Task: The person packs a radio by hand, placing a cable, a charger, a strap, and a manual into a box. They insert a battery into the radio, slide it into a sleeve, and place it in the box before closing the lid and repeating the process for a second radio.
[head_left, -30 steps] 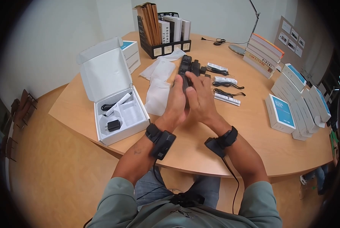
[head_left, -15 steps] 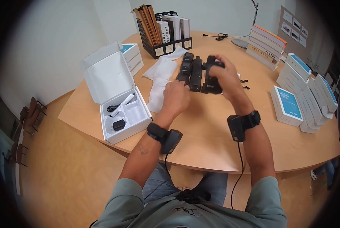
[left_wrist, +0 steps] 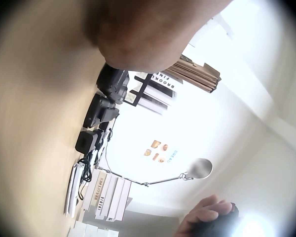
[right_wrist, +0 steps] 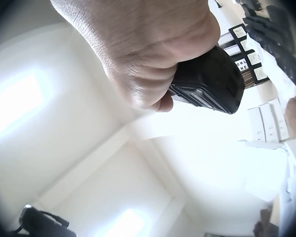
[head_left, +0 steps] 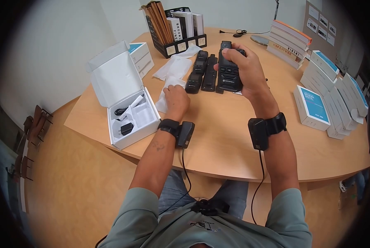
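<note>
My right hand (head_left: 251,70) grips a black two-way radio (head_left: 229,74) upright above the table, its front with the Motorola mark facing me. The thumb lies across its upper part. In the right wrist view the bottom end of the radio shows beyond the palm. My left hand (head_left: 176,100) rests with bent fingers at the right edge of a crumpled white wrapper (head_left: 165,96); whether it pinches the wrapper I cannot tell. Just right of that hand, black radios (head_left: 194,80) lie in a row, beside a long black piece (head_left: 209,73).
An open white box (head_left: 133,132) at the left holds a cable and black adapter. More white-and-blue boxes (head_left: 313,108) stand at the right, near stacked books (head_left: 288,45). A black file holder (head_left: 185,46) stands at the back. Cables run from both wrist cameras.
The hands were together, then parted. My right hand moved right and lifted the radio, turning its front toward me. My left hand shifted left onto the white wrapper.
</note>
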`<state>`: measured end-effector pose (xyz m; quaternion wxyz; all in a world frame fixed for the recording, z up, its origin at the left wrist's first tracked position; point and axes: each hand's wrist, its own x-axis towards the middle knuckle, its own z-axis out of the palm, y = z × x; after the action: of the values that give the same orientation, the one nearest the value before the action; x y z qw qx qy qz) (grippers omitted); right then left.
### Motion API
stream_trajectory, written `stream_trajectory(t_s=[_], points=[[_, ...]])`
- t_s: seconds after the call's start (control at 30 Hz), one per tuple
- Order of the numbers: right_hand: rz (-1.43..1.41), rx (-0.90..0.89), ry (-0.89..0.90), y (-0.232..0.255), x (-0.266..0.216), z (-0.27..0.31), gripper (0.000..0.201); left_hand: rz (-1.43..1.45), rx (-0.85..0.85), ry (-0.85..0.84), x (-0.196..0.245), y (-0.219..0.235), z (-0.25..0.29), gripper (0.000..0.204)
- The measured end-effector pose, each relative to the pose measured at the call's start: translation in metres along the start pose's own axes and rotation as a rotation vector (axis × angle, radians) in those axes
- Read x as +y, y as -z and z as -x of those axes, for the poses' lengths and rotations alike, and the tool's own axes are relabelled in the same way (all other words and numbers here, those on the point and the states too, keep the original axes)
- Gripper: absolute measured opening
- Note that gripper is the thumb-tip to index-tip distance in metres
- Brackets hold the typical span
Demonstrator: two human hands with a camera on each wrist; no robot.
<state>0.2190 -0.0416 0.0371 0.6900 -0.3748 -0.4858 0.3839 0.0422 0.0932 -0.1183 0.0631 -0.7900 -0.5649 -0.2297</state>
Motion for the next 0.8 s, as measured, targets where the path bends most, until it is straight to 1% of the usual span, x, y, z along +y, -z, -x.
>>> stream_trajectory(t_s=[0.03,0.1,0.23,0.3,0.33,0.37,0.4,0.43,0.47,0.5,0.53,0.6,0.63,0.7,0.73,0.77,0.8], points=[[0.012,-0.017,0.004,0.000,0.000,0.000,0.038,0.001,-0.001,-0.001,0.001,0.000,0.001,0.026],[0.012,-0.013,0.003,0.000,0.001,0.000,0.037,0.146,0.134,0.062,0.002,-0.002,0.003,0.023],[0.015,-0.021,-0.022,0.001,0.003,-0.001,0.035,0.211,0.187,0.104,0.012,0.013,0.002,0.020],[0.028,-0.033,-0.041,0.002,0.004,-0.002,0.035,0.353,0.318,0.127,0.016,0.021,-0.002,0.018],[0.036,-0.039,-0.059,0.003,0.005,-0.002,0.034,0.357,0.319,0.126,0.017,0.025,-0.003,0.018],[0.039,-0.038,-0.057,0.003,0.006,-0.002,0.034,0.409,0.464,0.045,0.018,0.029,-0.005,0.017],[0.050,-0.077,-0.081,0.004,0.006,-0.002,0.034,0.461,0.609,-0.035,0.020,0.032,-0.006,0.017],[0.061,-0.115,-0.103,0.006,0.006,-0.002,0.033,0.468,0.611,-0.036,0.023,0.041,-0.005,0.017],[0.066,-0.110,-0.098,0.008,0.006,-0.003,0.033,0.602,0.586,-0.053,0.028,0.051,-0.002,0.017],[0.098,-0.170,-0.116,0.011,0.006,-0.004,0.033,0.737,0.559,-0.073,0.031,0.057,-0.001,0.016],[0.131,-0.229,-0.135,0.014,0.005,-0.004,0.033,0.747,0.560,-0.080,0.032,0.057,-0.001,0.016],[0.159,-0.237,-0.114,0.018,0.001,-0.003,0.033,1.079,0.218,-0.089,0.031,0.057,-0.001,0.016],[0.189,-0.237,-0.122,0.023,-0.002,-0.003,0.032,1.091,0.215,-0.095,0.033,0.059,0.001,0.016],[0.228,-0.231,-0.134,0.035,-0.007,-0.002,0.031,1.814,-0.277,-0.036,0.038,0.061,0.006,0.018],[0.245,-0.300,-0.190,0.045,-0.009,-0.002,0.035,1.824,-0.280,-0.036,0.040,0.063,0.008,0.018],[0.261,-0.371,-0.247,0.052,-0.009,-0.004,0.039,1.868,-0.367,-0.054,0.041,0.065,0.009,0.020],[0.266,-0.370,-0.251,0.059,-0.004,-0.007,0.039,1.909,-0.454,-0.072,0.042,0.066,0.010,0.022]])
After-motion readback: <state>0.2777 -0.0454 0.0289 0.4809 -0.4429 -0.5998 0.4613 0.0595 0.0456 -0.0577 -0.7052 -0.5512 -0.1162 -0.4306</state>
